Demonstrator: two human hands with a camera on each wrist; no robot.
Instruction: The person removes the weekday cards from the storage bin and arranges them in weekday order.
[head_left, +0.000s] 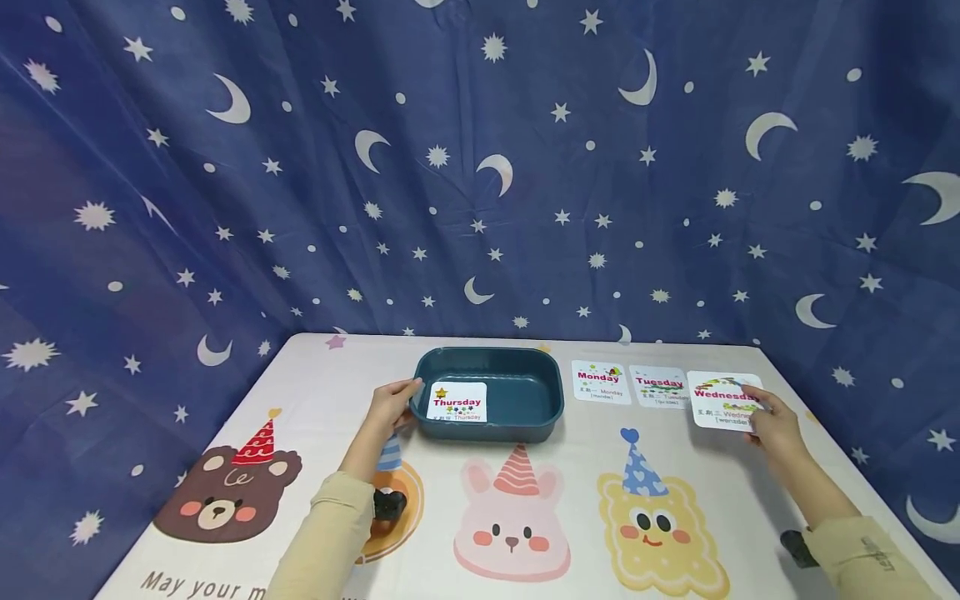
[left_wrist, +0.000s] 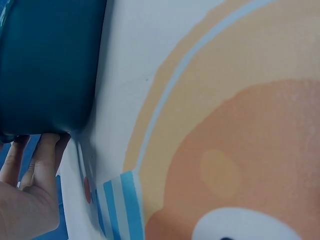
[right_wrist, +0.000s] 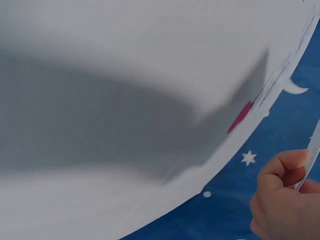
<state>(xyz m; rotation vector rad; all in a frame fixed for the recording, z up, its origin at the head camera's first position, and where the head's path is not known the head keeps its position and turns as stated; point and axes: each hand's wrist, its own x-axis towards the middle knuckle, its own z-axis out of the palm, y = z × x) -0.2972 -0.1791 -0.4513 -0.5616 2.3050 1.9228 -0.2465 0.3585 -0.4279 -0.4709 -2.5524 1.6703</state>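
Wednesday card (head_left: 725, 400) is in the right hand (head_left: 777, 427), its thumb and fingers drawn together in a pinch on the card's three-o'clock edge, holding it just above the counter (head_left: 750, 467) with the printed face showing to the head camera. Taking the blue tray (head_left: 487, 432) as the dial's centre, with twelve toward the starry curtain (head_left: 450, 167), that card sits out at three o'clock. Between it and the tray lie the Monday card (head_left: 602, 382), nearer the tray, and the Tuesday card (head_left: 656, 387), whose three-o'clock edge the held card slightly covers in the head view. The Thursday card (head_left: 457, 402) is inside the tray, toward its nine-o'clock end. At that end the left hand (head_left: 388, 407) grips the tray, fingers partly spread and set against its outer wall. On the printed cover, a pink rabbit (head_left: 512, 533) shows at six, a yellow biscuit (head_left: 663, 533) at four and a brown bear (head_left: 228, 496) at eight.
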